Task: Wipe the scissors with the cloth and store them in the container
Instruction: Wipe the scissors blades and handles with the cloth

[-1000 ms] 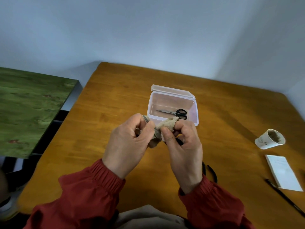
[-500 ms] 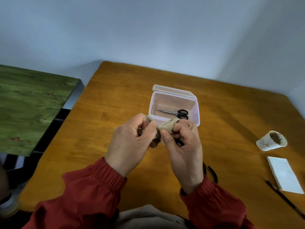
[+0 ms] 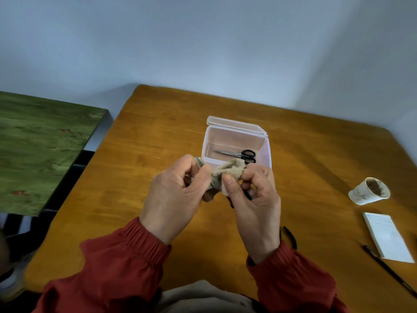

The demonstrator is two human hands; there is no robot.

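Observation:
Above the wooden table (image 3: pixel 140 141) I hold a pair of scissors (image 3: pixel 214 183) between both hands; only a grey blade strip and a bit of black handle show. My left hand (image 3: pixel 176 197) grips the blade end. My right hand (image 3: pixel 255 199) pinches a beige cloth (image 3: pixel 230 171) that is bunched over the scissors. Just beyond my hands stands a clear plastic container (image 3: pixel 266 152) with its lid open. A second pair of black-handled scissors (image 3: pixel 237 154) lies inside it.
A paper cup (image 3: pixel 369 190) lies tipped at the right, with a white notepad (image 3: pixel 388 236) and a black pen (image 3: pixel 388 269) nearer me. A black looped object (image 3: pixel 291 238) lies by my right wrist. A green-topped table (image 3: pixel 40 150) stands to the left.
My right fingers have shifted the cloth slightly along the scissors. Both hands stay in front of the container.

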